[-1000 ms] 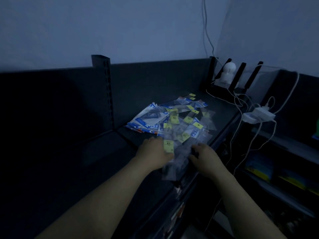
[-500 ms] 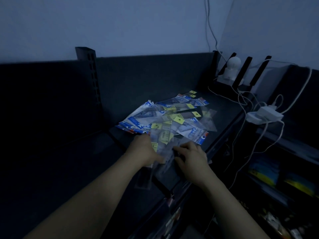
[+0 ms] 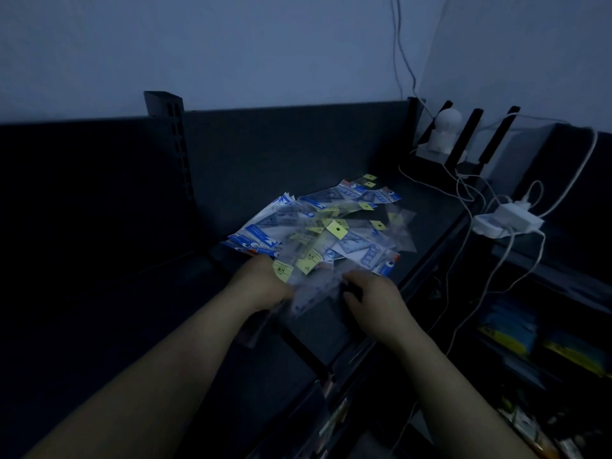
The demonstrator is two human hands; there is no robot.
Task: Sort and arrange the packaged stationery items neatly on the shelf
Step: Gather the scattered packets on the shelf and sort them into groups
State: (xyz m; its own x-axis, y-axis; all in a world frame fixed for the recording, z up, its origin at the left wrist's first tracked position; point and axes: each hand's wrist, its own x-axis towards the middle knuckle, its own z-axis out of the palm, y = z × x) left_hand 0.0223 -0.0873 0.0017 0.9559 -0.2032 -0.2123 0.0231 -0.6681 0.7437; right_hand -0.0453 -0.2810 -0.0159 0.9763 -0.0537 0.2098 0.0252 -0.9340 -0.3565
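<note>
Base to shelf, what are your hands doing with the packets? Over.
Left hand grips clear packets. Right hand at same bunch, grip blurred. Pile unsorted on shelf. Power strip right of pile, apart.

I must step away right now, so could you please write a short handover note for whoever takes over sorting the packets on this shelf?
Left hand: grips a bunch of clear packets at the pile's near edge.
Right hand: fingers curled at the bunch's right side; blur hides whether it grips.
Pile: blue-and-white packets and clear yellow-tagged ones, mixed and overlapping, on the shelf.
Done: no tidy stacks visible.
Left: separate the kinds and stack each neatly.
</note>
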